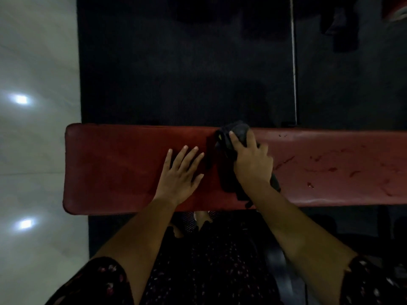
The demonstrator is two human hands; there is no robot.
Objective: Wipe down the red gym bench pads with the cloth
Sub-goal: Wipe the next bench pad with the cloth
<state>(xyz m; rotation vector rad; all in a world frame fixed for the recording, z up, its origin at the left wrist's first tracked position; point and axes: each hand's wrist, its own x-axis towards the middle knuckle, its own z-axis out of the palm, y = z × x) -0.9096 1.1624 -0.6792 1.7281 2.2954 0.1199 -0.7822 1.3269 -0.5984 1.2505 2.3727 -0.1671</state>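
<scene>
the cloth (229,150) is dark, bunched, and lies on the red bench pad (123,168) a little right of the pad's middle, its far end at the pad's far edge and a tail trailing toward the near edge. we judge it light and limp: it will fold and drag rather than push, so it is best held as a wad under the palm with fingers clamped over the top. the pad looks firm, smooth vinyl, probably a bit slick where damp; dark streaks and spots show on its right part, while the left part reads as duller and more even.

our right hand (251,164) is curled over the cloth, fingers wrapped around the far bunch and palm bearing down on it. our left hand (180,172) is flat on the pad just left of the cloth, fingers spread, holding nothing, apparently bracing. below the pad's near edge we see dark patterned clothing (209,271); black floor matting (187,73) lies beyond the far edge.
</scene>
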